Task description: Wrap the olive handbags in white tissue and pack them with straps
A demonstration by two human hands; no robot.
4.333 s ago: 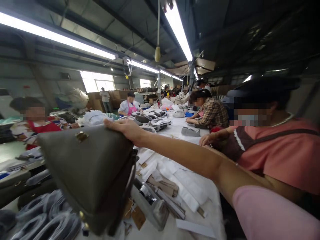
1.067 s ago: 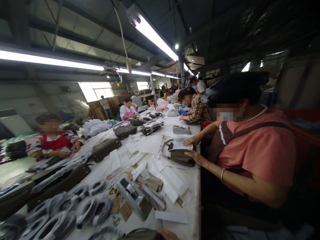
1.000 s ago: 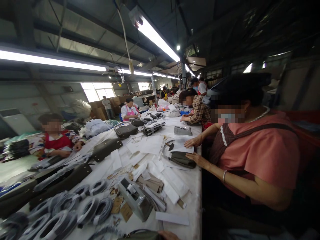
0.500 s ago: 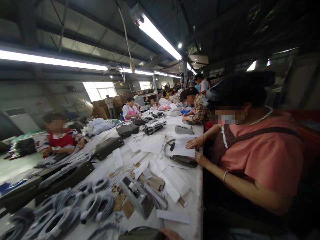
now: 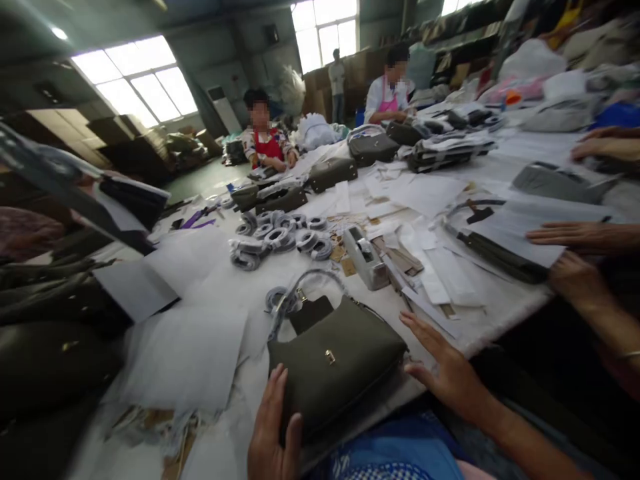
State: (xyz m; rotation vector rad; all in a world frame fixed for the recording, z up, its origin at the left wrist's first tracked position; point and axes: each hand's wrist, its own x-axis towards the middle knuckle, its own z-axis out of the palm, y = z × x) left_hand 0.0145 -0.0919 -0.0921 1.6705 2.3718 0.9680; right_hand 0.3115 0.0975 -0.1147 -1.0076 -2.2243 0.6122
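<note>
Lying on the desk (image 5: 505,303), the olive bag (image 5: 350,343), earlier barely glimpsed, is now bracketed by the left hand (image 5: 273,430) and right hand (image 5: 453,373), each grip unclenched; 2-sided handling is seemingly allowed.

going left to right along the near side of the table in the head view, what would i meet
Dark bags, white sheets, the person's left hand, the olive bag, the person's right hand, a co-worker's hands.

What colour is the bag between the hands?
Dark olive green; the bag shows best in the head view.
</note>
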